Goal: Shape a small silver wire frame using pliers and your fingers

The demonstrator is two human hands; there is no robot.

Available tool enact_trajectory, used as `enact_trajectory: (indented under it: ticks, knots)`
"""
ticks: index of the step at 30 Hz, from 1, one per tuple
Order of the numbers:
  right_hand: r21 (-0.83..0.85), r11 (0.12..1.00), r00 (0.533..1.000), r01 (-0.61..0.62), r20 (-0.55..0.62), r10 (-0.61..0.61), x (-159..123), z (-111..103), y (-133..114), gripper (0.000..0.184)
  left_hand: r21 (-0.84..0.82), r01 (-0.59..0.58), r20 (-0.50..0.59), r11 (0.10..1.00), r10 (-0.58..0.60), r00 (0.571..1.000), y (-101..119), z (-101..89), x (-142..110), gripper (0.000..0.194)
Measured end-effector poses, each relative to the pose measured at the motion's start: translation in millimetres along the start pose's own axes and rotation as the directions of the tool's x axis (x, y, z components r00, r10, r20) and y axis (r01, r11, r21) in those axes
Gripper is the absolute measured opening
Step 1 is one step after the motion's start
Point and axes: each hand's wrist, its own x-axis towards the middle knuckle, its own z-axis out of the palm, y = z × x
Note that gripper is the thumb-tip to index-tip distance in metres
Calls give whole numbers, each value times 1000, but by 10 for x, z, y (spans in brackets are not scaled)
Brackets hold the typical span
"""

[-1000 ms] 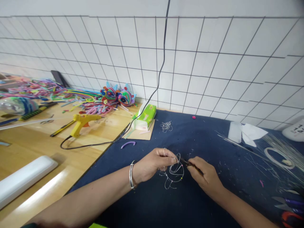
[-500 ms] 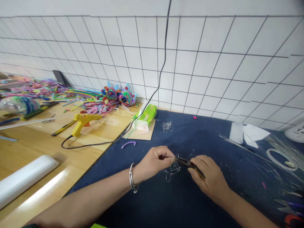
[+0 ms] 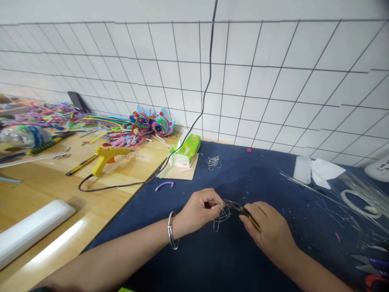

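Observation:
Between thumb and fingers, my left hand (image 3: 203, 209) pinches a small bent-wire frame (image 3: 224, 215), whose loops hang below the fingertips. A silver bangle (image 3: 170, 231) circles the left wrist. My right hand (image 3: 269, 227) is closed around the yellow-and-black handles of a pair of pliers (image 3: 240, 208). The pliers' jaws reach left to the wire at my left fingertips; whether they grip it is too small to tell. Part of the wire frame is hidden behind the left fingers.
Beyond my hands lie a tangle of wire (image 3: 213, 162) and a green tissue pack (image 3: 188, 149). On the wooden table to the left rest a yellow glue gun (image 3: 106, 159) and colourful pipe cleaners (image 3: 60, 113). Long wires (image 3: 361, 190) and scissors (image 3: 369, 261) lie at right.
The pliers and my right hand have tilted slightly, with the jaws still beside my left fingertips. The wire frame has turned a little in the left fingers.

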Motion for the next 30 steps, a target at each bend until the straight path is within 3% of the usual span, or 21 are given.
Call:
enact_trajectory:
  ticks: [5, 9, 19, 30]
  knots:
    - [98, 995, 1000, 7, -20, -5, -4, 51, 87, 18, -248, 147, 128, 957, -119, 985, 16, -20, 13, 13]
    - [176, 984, 1000, -2, -15, 5, -6, 73, 126, 16, -404, 205, 214, 892, -126, 969, 4, -38, 25, 16]
    - [261, 964, 998, -43, 54, 30, -5, 74, 120, 16, -484, 328, 296, 811, -201, 934, -55, -28, 38, 20]
    - [271, 960, 996, -69, 74, 51, -7, 77, 89, 17, -421, 325, 288, 847, -215, 933, -48, -17, 41, 20]
